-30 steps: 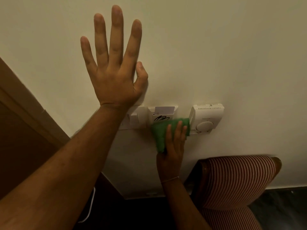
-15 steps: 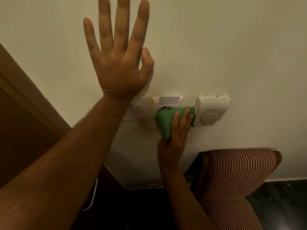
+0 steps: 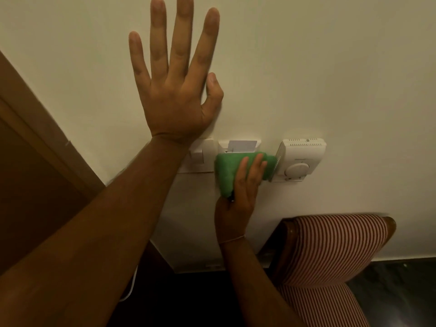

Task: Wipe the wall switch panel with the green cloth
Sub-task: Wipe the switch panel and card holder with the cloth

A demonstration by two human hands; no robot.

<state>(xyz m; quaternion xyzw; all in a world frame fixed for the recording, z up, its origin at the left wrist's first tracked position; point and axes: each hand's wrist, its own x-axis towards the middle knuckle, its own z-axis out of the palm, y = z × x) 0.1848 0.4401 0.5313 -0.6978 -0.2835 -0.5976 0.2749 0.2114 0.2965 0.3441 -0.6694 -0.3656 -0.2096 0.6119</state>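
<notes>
The left hand (image 3: 175, 90) lies flat on the wall (image 3: 330, 67), fingers spread wide, holding nothing, just above the switch (image 3: 199, 156). The right hand (image 3: 238, 197) presses the green cloth (image 3: 227, 172) against the panel (image 3: 238, 147), fingers laid over the cloth and partly curled around it. The cloth covers the lower part of the card holder, where a card (image 3: 242, 146) stands in its slot, and touches the left edge of the thermostat (image 3: 300, 160). A striped chair (image 3: 330, 251) stands below to the right.
</notes>
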